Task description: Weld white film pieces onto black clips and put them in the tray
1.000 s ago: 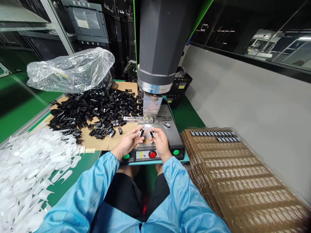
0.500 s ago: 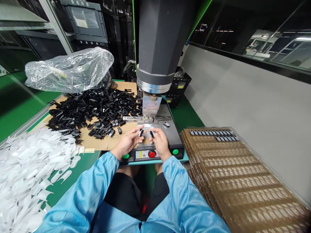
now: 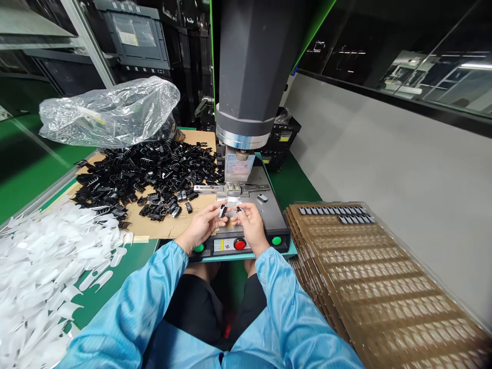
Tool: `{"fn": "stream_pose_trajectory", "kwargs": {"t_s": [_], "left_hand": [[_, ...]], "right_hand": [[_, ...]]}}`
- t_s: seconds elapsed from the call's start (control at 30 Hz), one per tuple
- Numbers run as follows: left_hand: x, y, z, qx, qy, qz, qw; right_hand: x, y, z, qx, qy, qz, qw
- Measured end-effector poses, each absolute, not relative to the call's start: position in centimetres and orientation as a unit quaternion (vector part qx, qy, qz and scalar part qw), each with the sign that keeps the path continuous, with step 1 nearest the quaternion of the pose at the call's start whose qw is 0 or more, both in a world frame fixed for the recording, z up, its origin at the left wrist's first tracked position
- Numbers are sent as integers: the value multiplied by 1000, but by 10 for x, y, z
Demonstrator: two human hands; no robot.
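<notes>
Between thumb and fingers, my left hand pinches a small black-and-white plastic part. My right hand grips a second black plastic part, mostly covered by the fingertips. Both hands are close together above the front of the press machine's grey base. Just behind them is the metal fixture, under the press head. One finished-looking part lies on the base to the right of the fixture.
Left of the press, black plastic clips are heaped on cardboard. White plastic pieces pile up nearer me at left. A clear bag sits behind. Stacked brown trays stand at right. Red button and green button face me.
The part in my right hand has turned, and the fingers now cover more of it. My right hand has shifted slightly left; my left hand is almost still.
</notes>
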State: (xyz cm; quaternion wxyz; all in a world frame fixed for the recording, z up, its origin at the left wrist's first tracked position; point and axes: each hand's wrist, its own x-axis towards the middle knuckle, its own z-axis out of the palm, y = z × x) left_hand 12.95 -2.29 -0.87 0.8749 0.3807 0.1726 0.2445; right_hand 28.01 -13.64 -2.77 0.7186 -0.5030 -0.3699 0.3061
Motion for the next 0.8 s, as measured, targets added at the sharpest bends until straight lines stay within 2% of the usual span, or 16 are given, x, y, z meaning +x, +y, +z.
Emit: {"fn": "stream_pose_trajectory", "kwargs": {"t_s": [0.8], "left_hand": [[130,-23,-10,376,155,247,879]], "right_hand": [[277,-138,-40,-519,-401,262,708]]}}
